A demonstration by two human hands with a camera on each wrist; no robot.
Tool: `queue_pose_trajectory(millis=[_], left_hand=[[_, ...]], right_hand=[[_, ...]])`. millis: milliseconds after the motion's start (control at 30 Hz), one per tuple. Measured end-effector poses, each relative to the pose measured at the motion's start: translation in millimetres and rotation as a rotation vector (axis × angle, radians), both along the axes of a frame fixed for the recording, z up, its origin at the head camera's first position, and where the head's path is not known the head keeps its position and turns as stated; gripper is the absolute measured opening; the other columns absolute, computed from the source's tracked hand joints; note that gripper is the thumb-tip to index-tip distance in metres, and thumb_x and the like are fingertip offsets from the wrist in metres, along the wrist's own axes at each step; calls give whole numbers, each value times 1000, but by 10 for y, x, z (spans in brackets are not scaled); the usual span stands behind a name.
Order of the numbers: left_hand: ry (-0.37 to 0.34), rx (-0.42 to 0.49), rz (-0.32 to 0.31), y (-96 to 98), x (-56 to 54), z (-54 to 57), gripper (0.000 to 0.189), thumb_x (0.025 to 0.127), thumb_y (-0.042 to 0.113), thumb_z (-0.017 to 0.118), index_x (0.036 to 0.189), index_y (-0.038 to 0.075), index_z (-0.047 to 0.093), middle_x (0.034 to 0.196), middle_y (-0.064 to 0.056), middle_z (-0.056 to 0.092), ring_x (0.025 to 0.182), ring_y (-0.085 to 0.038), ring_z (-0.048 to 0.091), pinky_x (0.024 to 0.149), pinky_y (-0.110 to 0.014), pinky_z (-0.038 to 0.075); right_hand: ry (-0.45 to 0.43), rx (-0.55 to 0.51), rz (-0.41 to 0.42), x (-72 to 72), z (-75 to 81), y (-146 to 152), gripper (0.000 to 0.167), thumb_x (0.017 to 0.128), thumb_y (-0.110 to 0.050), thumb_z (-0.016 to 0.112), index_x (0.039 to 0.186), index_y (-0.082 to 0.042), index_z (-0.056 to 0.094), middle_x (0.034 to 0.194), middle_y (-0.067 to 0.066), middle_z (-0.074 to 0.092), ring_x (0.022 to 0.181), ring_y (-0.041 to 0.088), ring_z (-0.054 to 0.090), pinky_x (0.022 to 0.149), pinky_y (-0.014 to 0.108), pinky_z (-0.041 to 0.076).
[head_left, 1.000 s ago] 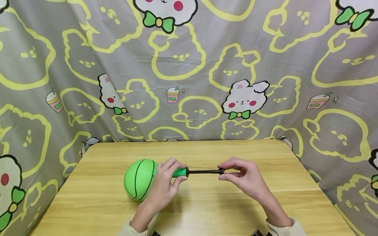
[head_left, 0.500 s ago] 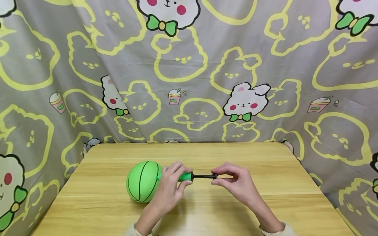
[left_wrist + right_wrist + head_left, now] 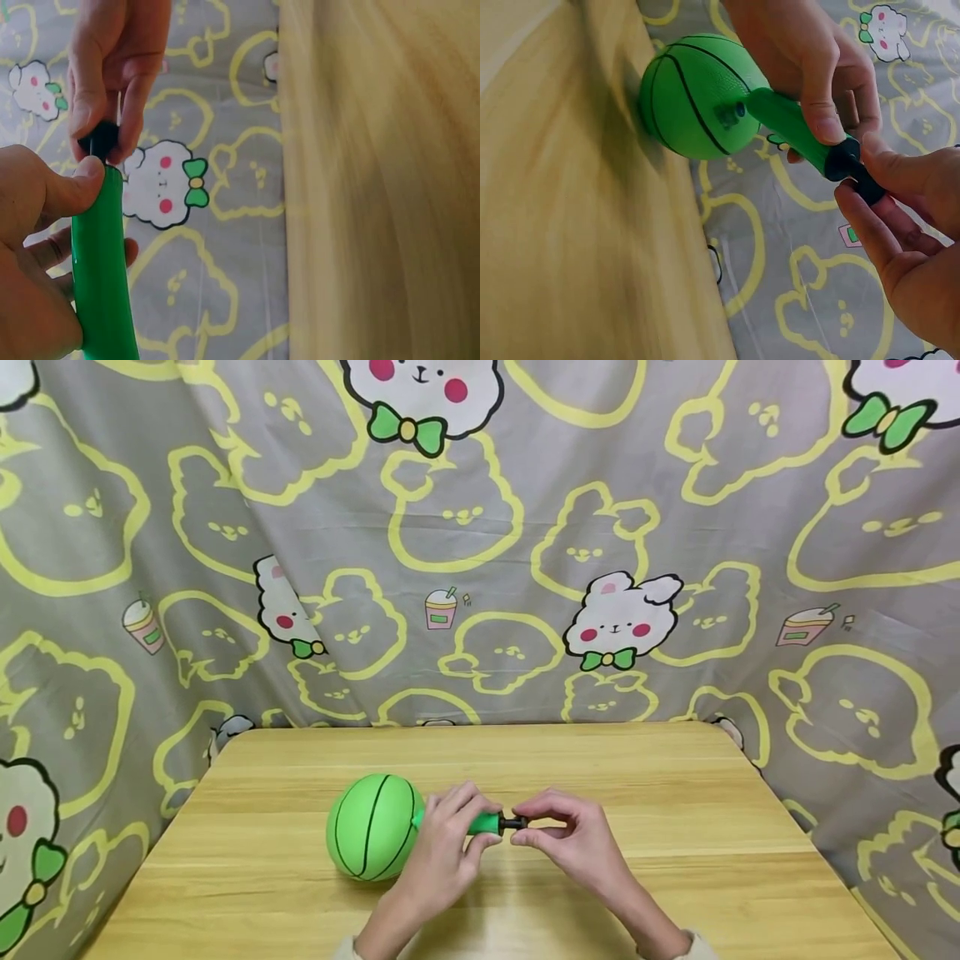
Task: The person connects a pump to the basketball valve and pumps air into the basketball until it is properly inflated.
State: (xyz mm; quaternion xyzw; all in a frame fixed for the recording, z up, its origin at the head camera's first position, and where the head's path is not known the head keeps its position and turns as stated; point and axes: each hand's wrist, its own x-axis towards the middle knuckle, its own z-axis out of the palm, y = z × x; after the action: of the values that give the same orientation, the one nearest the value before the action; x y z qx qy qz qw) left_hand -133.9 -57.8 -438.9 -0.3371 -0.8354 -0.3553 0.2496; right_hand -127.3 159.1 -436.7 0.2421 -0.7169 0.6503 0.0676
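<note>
A green ball with black seam lines (image 3: pixel 375 827) sits on the left half of the table. My left hand (image 3: pixel 442 852) grips the green barrel of a hand pump (image 3: pixel 101 255), its thumb near the barrel's black collar. In the right wrist view the barrel's far end meets the ball (image 3: pixel 697 97) at a small dark spot. My right hand (image 3: pixel 573 839) pinches the pump's black handle (image 3: pixel 868 187) between thumb and fingers. Only a short stretch of the black rod shows between handle and collar. In the head view the left hand hides most of the barrel.
The wooden table (image 3: pixel 675 777) has light grain and rounded far corners. Behind it and at both sides hangs a grey curtain (image 3: pixel 480 693) printed with yellow outlines and white cartoon animals.
My right hand has moved left, pushing the handle toward the barrel, so the exposed rod is much shorter. Ball, barrel and left hand sit slightly lower and further right in view.
</note>
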Motion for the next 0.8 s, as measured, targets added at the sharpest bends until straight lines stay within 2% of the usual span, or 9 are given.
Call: queue_pose_trajectory(millis=[233, 533, 800], left_hand=[[-42, 8, -38, -18, -7, 5, 28, 82, 17, 82, 107, 15, 71, 101, 11, 59, 89, -4, 60, 84, -37, 39], [-63, 14, 12, -149, -76, 54, 27, 82, 17, 84, 106, 16, 70, 101, 10, 60, 91, -4, 60, 85, -38, 40], [-72, 21, 30, -253, -125, 89, 27, 83, 18, 83, 107, 16, 71, 101, 10, 60, 92, -5, 60, 85, -37, 40]], right_hand=[[-11, 30, 53, 14, 76, 64, 20, 85, -3, 82, 104, -4, 76, 103, 14, 71, 98, 27, 72, 77, 38, 59], [13, 47, 55, -28, 208, 266, 23, 85, 3, 81, 105, -6, 75, 105, 16, 68, 97, 27, 71, 77, 39, 59], [18, 68, 62, -45, 328, 456, 22, 86, 5, 79, 106, 5, 71, 106, 16, 68, 98, 25, 70, 79, 41, 59]])
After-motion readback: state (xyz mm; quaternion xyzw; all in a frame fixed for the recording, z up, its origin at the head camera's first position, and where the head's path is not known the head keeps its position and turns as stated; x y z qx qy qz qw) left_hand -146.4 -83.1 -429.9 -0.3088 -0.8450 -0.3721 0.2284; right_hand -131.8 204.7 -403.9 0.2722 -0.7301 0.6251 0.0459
